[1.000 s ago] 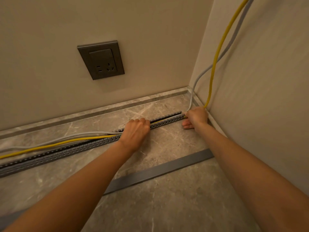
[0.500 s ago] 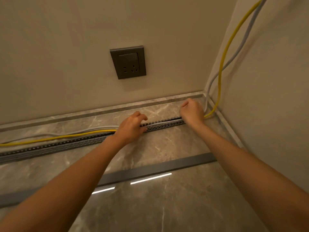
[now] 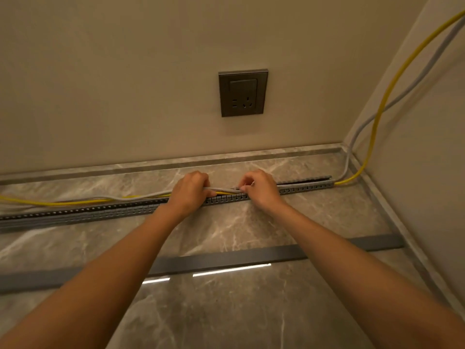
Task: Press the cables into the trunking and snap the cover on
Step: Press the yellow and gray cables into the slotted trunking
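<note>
A long grey slotted trunking (image 3: pixel 304 186) lies on the marble floor, parallel to the back wall. A yellow cable (image 3: pixel 377 117) and a grey cable (image 3: pixel 402 94) come down the right wall and enter the trunking's right end. To the left both cables lie outside it, on the floor behind the trunking. My left hand (image 3: pixel 188 193) and my right hand (image 3: pixel 259 188) sit close together over the middle of the trunking, each gripping the cables, which stretch just above the channel between them. The flat grey cover (image 3: pixel 226 260) lies loose on the floor nearer to me.
A dark wall socket (image 3: pixel 242 93) sits on the back wall above my hands. A stone skirting (image 3: pixel 251 157) runs along both walls, and the room corner is at the right. My forearms cross over the cover strip.
My right hand has moved left from the trunking's right end to the middle, beside my left hand. Both hands now grip the cables. The view has shifted left.
</note>
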